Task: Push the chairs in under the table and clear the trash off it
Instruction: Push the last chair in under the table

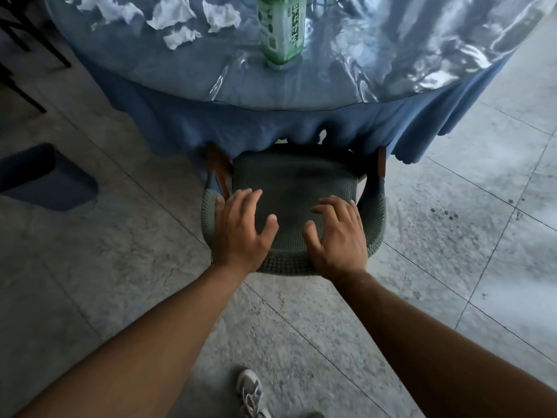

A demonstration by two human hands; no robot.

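Resting two hands, left grip [241,227] and right grip [337,233] spread, on one chair [294,182], four tissues [171,13], one bottle [280,25]

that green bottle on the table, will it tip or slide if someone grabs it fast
The green bottle stands upright and looks tall and narrow, so a sideways knock would probably tip it. It sits on a glossy clear cover over the blue tablecloth, so it may slide easily. It looks like plastic, so probably not fragile; how full it is cannot be told.
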